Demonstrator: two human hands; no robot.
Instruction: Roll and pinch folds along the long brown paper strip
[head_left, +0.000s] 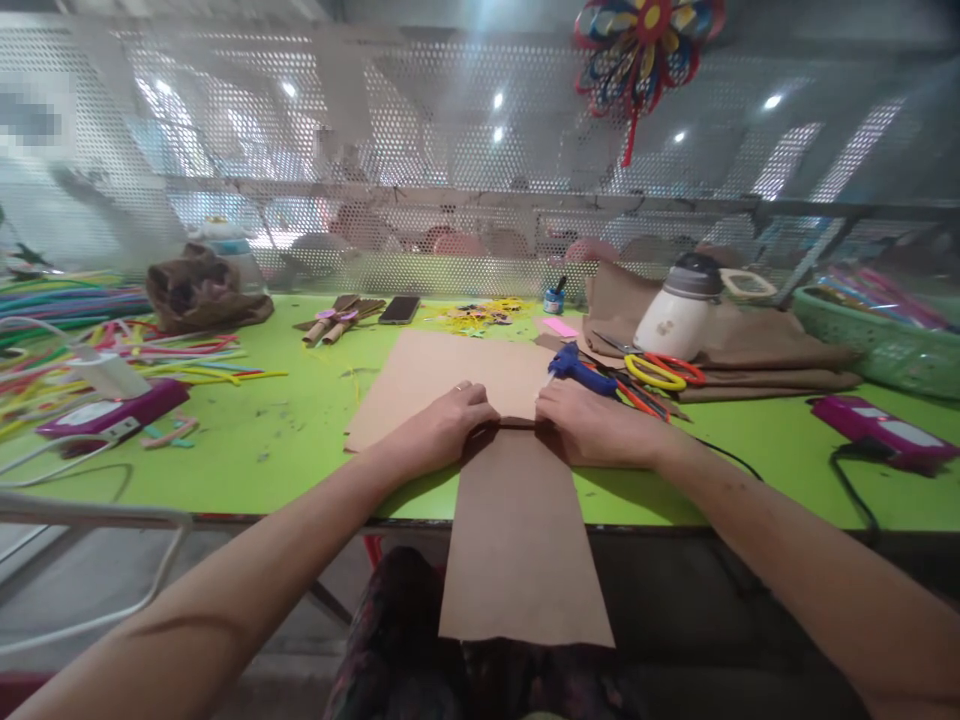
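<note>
A strip of brown paper (521, 550) hangs over the table's front edge toward my lap, its upper end folded over in a narrow band. My left hand (454, 425) pinches the left end of that fold. At the right end, my right hand (592, 415) grips the fold with bent fingers. Under both hands lies a larger flat sheet of brown paper (420, 365) on the green table. Just behind my right hand rests a blue glue gun (581, 370), partly covering some scissors with yellow and red handles (664, 370).
A white bottle (679, 310) stands by folded brown paper (765, 350) at the right. Purple power strips (881, 430) lie on both sides. Colourful pipe cleaners (67, 300) spread over the left. A phone (400, 310) and a small blue jar (553, 298) are at the back.
</note>
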